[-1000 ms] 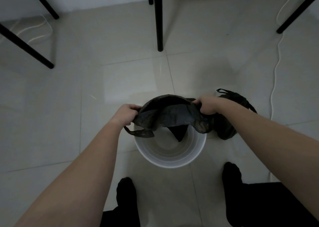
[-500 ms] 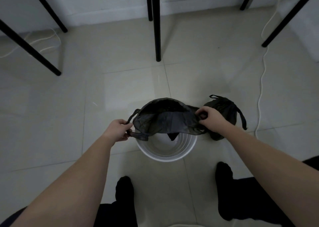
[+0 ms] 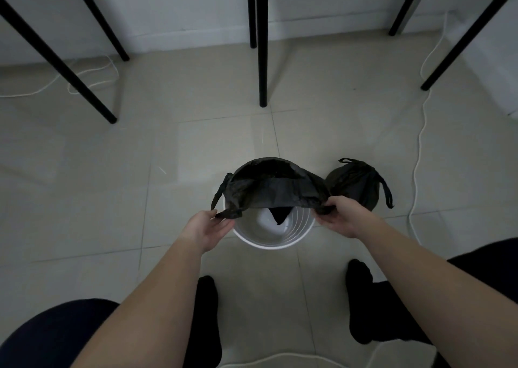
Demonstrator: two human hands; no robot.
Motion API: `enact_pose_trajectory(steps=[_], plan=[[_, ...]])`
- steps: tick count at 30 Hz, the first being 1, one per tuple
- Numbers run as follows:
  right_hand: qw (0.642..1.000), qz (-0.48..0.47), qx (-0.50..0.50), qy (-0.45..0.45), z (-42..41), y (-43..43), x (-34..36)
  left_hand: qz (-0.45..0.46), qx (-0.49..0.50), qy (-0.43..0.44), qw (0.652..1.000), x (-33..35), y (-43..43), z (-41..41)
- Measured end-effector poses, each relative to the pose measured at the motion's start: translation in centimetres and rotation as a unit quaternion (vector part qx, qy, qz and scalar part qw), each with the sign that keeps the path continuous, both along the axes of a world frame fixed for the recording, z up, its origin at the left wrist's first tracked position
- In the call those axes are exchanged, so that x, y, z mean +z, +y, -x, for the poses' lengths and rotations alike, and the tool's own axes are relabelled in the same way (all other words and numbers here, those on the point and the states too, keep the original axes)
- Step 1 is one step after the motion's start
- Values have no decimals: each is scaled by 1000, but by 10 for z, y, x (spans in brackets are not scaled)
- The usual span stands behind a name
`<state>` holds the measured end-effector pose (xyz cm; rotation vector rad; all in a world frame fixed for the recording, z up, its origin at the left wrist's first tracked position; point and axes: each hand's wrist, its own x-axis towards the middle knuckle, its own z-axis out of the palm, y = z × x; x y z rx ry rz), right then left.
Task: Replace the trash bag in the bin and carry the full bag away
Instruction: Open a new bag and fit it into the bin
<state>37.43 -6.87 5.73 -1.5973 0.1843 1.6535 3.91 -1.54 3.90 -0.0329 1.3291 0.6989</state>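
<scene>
A white round bin (image 3: 273, 241) stands on the tiled floor between my feet and the table legs. A fresh black trash bag (image 3: 273, 189) is draped over the bin's far rim, and its bottom corner hangs inside. My left hand (image 3: 208, 227) pinches the bag's near-left edge at the bin's left side. At the bin's right side my right hand (image 3: 340, 213) pinches the near-right edge. The bin's near rim is bare. The full black bag (image 3: 357, 185), tied with loose handles, sits on the floor just right of the bin.
Black table legs (image 3: 262, 45) stand beyond the bin, at the left and at the right. A white cable (image 3: 417, 157) runs along the floor on the right; another lies at the back left. My feet in black socks (image 3: 361, 297) stand close behind the bin.
Both hands have slid along the bag's rim toward me, stretching it wider over the bin. The view has pulled back and up.
</scene>
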Motion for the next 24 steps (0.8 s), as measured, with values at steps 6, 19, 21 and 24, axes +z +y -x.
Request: enact_pose_trajectory(steps=[6, 19, 21, 24], plan=[[989, -31, -100, 108, 8, -10, -5, 34, 75, -24, 996, -11, -12, -8], [998, 10, -17, 51, 25, -34, -13, 59, -143, 72, 985, -12, -41, -9], [998, 22, -15, 55, 26, -38, -15, 54, -98, 47, 993, -15, -45, -9], [997, 26, -11, 72, 25, -42, -12, 30, -41, 13, 999, -14, -51, -13]])
